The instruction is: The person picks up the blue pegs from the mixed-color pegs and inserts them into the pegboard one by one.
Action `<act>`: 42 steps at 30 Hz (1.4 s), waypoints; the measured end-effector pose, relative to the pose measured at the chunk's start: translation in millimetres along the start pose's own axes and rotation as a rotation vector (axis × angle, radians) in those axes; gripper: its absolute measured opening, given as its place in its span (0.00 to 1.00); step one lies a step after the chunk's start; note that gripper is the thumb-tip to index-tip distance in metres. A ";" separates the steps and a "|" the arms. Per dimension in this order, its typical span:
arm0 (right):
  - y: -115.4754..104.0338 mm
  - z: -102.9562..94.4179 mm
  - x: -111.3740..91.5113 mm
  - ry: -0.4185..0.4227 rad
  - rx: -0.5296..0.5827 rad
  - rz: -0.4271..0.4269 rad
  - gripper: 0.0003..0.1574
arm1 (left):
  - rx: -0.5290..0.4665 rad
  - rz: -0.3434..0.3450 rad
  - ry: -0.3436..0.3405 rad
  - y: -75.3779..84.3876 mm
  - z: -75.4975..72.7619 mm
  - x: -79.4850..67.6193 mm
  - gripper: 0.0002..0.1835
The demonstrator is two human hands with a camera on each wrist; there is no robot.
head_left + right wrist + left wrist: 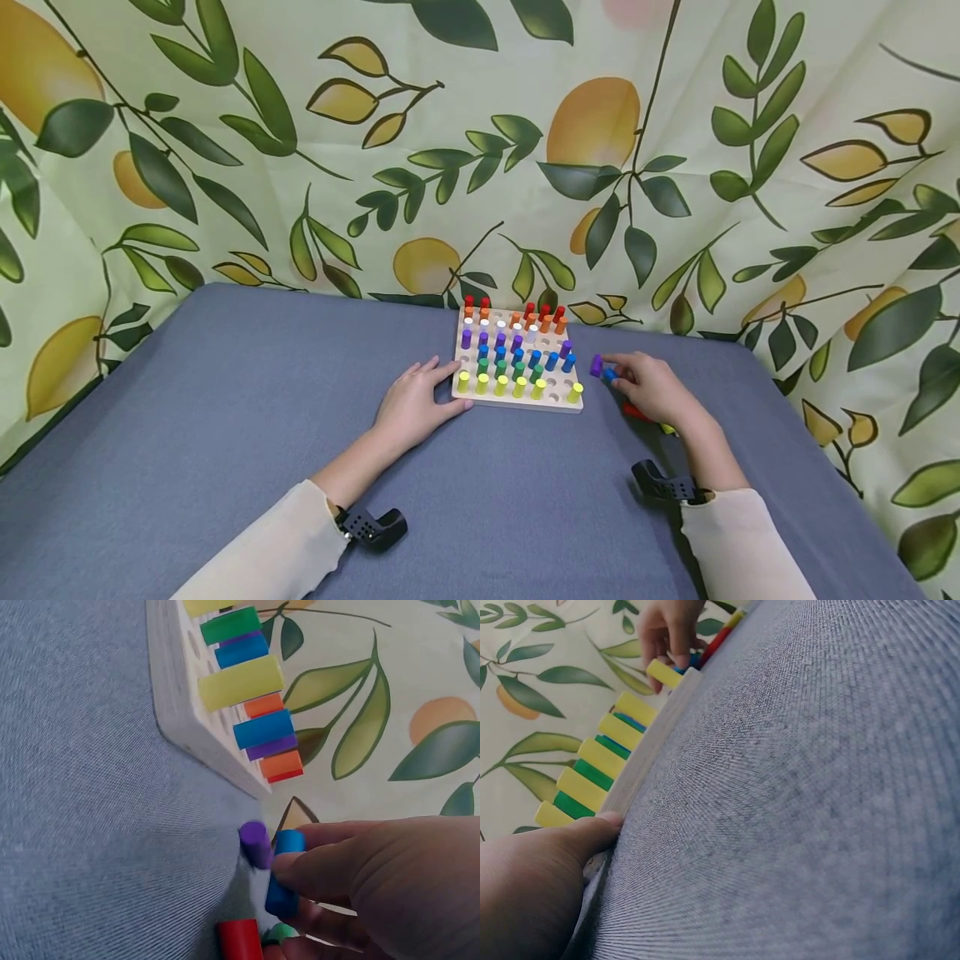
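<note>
A wooden pegboard [517,403] stands near the back of the table, set with rows of coloured pegs: red, orange, white, purple, blue, green and yellow. At its left side my left hand [412,406] rests with extended fingers, the thumb touching the front left corner. Right of the board, my right hand [651,385] pinches a blue peg [283,896] between thumb and fingers. A purple peg [253,841] is just beside the blue one, toward the board. Under the right hand lie a red peg [240,941] and a partly hidden green peg [280,933].
A blue-grey cloth [247,450] covers the table. Behind it hangs a curtain [480,75] printed with leaves and fruit. A yellow peg [667,428] shows partly beneath the right wrist. Several holes in the board's rows hold no peg.
</note>
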State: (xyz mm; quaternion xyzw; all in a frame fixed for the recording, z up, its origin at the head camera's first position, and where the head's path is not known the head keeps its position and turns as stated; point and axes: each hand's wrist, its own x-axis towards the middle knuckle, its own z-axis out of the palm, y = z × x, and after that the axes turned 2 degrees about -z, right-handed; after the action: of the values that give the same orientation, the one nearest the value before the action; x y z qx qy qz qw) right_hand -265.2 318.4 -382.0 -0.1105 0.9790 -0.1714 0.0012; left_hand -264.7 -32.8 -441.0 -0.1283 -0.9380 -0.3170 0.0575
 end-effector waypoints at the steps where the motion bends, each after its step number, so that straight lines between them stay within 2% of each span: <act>1: -0.3 -0.9 0.1 0.005 0.001 -0.002 0.24 | 0.000 0.000 0.000 0.3 -0.4 0.1 0.36; 13: -7.2 -5.7 -2.3 0.097 0.041 -0.021 0.20 | -0.002 0.009 0.007 0.7 -0.5 -1.2 0.36; 19: -16.8 -7.7 -3.4 0.169 0.068 -0.071 0.19 | -0.004 0.014 0.013 0.0 -0.7 -2.1 0.35; 28: -46.9 -9.9 2.5 0.254 0.147 -0.111 0.17 | -0.014 0.010 0.013 1.5 -1.0 -2.3 0.35; 42: -98.4 -6.2 31.1 0.254 0.230 -0.173 0.15 | -0.020 0.025 0.026 1.1 0.7 -2.7 0.35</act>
State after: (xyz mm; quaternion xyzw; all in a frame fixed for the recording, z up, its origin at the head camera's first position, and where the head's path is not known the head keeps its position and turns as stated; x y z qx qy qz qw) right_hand -274.5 223.5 -342.1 -0.1709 0.9322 -0.2940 -0.1244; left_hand -261.9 -32.1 -441.5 -0.1364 -0.9322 -0.3274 0.0725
